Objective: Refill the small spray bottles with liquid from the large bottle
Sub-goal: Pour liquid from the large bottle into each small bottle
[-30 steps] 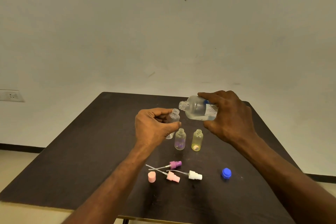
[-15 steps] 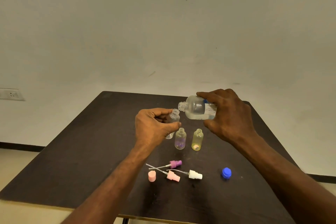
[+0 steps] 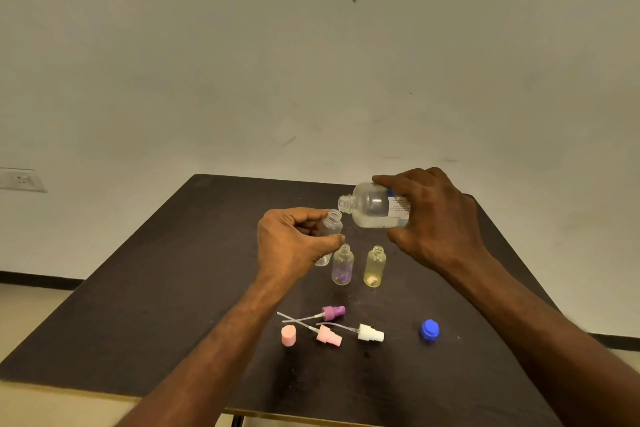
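The fingers [image 3: 388,180] of the right hand [image 3: 436,218] are wrapping around the large bottle [image 3: 372,206], holding it tipped almost flat with its open neck pointing left. The left hand [image 3: 291,246] is closing thumb and fingers around a clear small bottle [image 3: 331,225], lifting it off the tabletop [image 3: 138,288] and tilting its mouth up toward that neck. The two openings are sitting just beside each other, barely apart; no stream is showing between them.

Below the hands, a purple-tinted bottle [image 3: 343,265] and a yellow bottle [image 3: 374,267] are standing upright and uncapped. Nearer the person are lying the purple spray head [image 3: 332,312], pink spray head [image 3: 329,336], white spray head [image 3: 370,334], a pink cap [image 3: 288,335] and the blue cap [image 3: 429,329].

The likely risk is spillage: the receiving mouth is narrow, and tipping the big bottle too quickly could be sending liquid down the outside and onto the open bottles beneath. A wet grip could also be letting the small bottle slip.
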